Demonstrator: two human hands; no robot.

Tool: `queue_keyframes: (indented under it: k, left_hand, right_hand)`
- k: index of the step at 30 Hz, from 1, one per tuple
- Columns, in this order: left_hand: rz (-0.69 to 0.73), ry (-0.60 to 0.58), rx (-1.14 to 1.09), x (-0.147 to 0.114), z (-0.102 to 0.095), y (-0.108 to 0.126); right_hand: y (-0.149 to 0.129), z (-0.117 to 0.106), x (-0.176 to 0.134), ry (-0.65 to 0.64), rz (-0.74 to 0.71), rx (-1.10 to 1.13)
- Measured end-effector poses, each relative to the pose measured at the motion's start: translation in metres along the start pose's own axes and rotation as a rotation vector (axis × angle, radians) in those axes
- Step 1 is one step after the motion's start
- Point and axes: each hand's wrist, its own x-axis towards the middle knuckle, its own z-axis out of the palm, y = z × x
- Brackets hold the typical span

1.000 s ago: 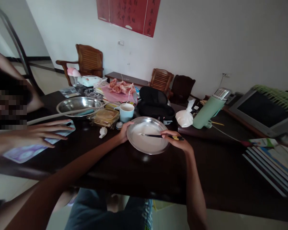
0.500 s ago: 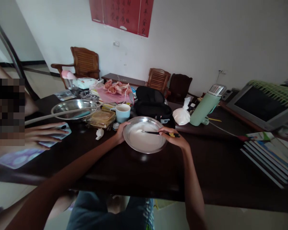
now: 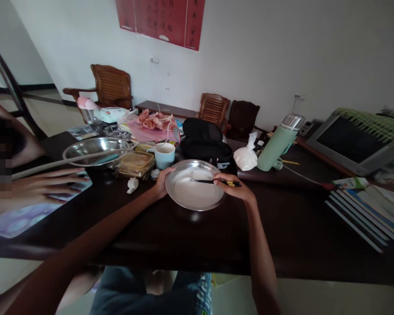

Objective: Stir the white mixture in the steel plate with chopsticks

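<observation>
One shiny metal bowl [image 3: 197,164], whitish contents [image 3: 197,194], black yellow-marked chopsticks [image 3: 203,181]

Here's the left hand [image 3: 161,184] holding the edge of a round, shiny silver metal basin [image 3: 197,208] on the dark, glossy table [image 3: 216,245], while the right hand [image 3: 233,188] grips a slim black utensil with yellow markings [image 3: 203,181], its far end down at the milky white contents [image 3: 197,196]! Just behind sit a pale blue mug with a white interior [image 3: 164,157] and an open black zip case [image 3: 205,151], with a knotted clear plastic bag of white stuff [image 3: 245,159] and a tilted-looking sage-green flask with a silver cap [image 3: 276,148] over to the right. Far left, another person's hand [image 3: 49,189] spreads its fingers over a flat blue-and-purple panel [image 3: 22,219].
</observation>
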Motion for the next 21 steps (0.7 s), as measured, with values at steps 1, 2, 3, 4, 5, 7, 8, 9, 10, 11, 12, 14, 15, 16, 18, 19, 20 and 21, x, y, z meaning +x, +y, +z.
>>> queue_keyframes:
  k: [1,2,3,4,5,7,8,9,10,11,12,14,15,16,18,19,20,21]
  left_hand:
    - [0.0,-0.007,0.007,0.0,-0.001,0.0]
    - [-0.002,-0.007,0.015,0.0,-0.001,0.0]
    - [-0.006,-0.005,0.024,0.0,-0.002,0.0]
    - [-0.011,0.0,0.031,0.0,-0.002,0.0]
    - [-0.018,0.008,0.038,-0.001,-0.002,0.0]
    - [-0.023,0.016,0.04,-0.002,-0.001,0.001]
    - [-0.019,0.014,0.035,-0.003,0.0,0.001]
    - [-0.013,0.009,0.027,-0.003,0.0,0.001]
    - [-0.007,0.007,0.019,-0.003,0.001,0.001]
    - [-0.003,0.006,0.012,-0.004,0.002,0.001]
    - [-0.002,0.009,0.011,-0.004,0.002,0.001]
    - [-0.009,0.025,0.019,-0.004,0.003,0.002]
    - [-0.012,0.026,0.023,-0.004,0.003,0.002]
    - [-0.014,0.025,0.026,-0.005,0.003,0.002]
    - [-0.016,0.017,0.026,-0.005,0.003,0.002]
    - [-0.019,0.018,0.025,-0.005,0.002,0.002]
    - [-0.023,0.015,0.025,-0.005,0.002,0.001]
    - [-0.024,0.013,0.024,-0.004,0.002,0.001]
  right_hand:
    - [0.002,-0.002,-0.002,0.033,0.007,-0.013]
    - [0.004,-0.007,-0.008,0.057,0.018,-0.02]
    - [0.006,-0.014,-0.015,0.065,0.031,-0.018]
    - [0.008,-0.021,-0.023,0.054,0.045,-0.008]
    - [0.008,-0.027,-0.031,0.025,0.057,0.006]
    - [0.007,-0.034,-0.04,-0.054,0.069,0.036]
    - [0.005,-0.033,-0.041,-0.088,0.067,0.05]
    - [0.003,-0.029,-0.038,-0.111,0.058,0.064]
    - [0.001,-0.023,-0.033,-0.121,0.045,0.078]
    - [-0.001,-0.016,-0.026,-0.116,0.031,0.089]
    - [-0.001,-0.01,-0.019,-0.101,0.019,0.097]
    - [0.0,-0.001,-0.007,-0.045,0.008,0.091]
    - [0.002,-0.001,-0.005,-0.01,0.014,0.079]
    - [0.005,-0.003,-0.007,0.025,0.026,0.067]
    - [0.009,-0.015,-0.017,0.07,0.057,0.051]
    - [0.01,-0.023,-0.025,0.069,0.076,0.047]
    - [0.01,-0.03,-0.033,0.051,0.093,0.046]
    - [0.009,-0.036,-0.039,0.021,0.105,0.049]
